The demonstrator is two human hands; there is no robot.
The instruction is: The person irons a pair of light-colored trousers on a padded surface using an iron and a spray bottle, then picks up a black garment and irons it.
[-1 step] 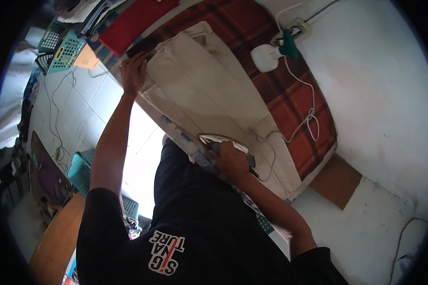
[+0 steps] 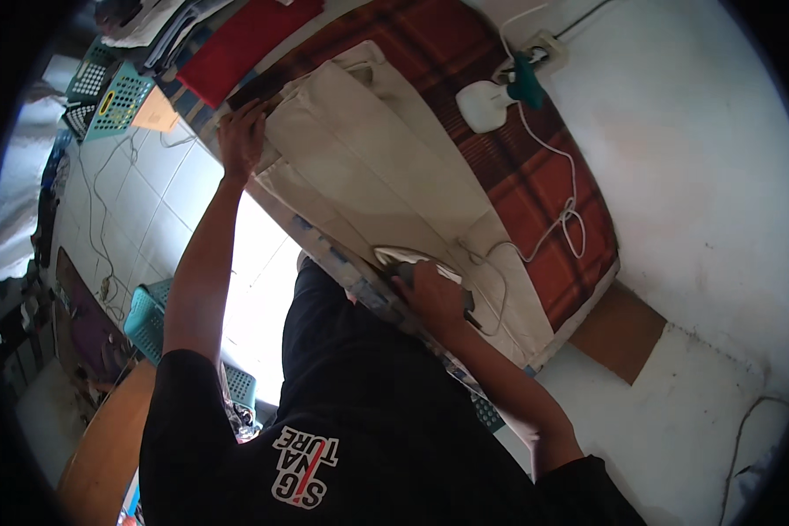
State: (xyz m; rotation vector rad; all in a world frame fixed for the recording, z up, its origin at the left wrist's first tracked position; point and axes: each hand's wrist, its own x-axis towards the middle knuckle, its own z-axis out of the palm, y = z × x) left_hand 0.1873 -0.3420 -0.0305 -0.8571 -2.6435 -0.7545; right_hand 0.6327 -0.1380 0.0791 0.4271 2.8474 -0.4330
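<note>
Teal basket [image 2: 123, 98], perforated, is standing far L on floor side. L hand [image 2: 242, 143] is resting at garment's near edge, fingers bent over it; can't tell if gripping or just pressing. Red cloth [image 2: 245, 53], folded, is lying just beyond. Beige garment [image 2: 368, 149], prob. trousers, is lying lengthwise on red-brown plaid cloth [image 2: 535, 197], running upper L to lower R: plain, matte, long straight crease down the middle, mostly flat; top end is bunching, lower part is showing small wrinkles nr the cord. Iron [image 2: 401, 256], pale plate edge w/ dark body, is sitting on garment's near side, tip pointing L. R hand [image 2: 438, 302] is gripping it, closed from above. White cord [image 2: 575, 175] is looping R across plaid.
</note>
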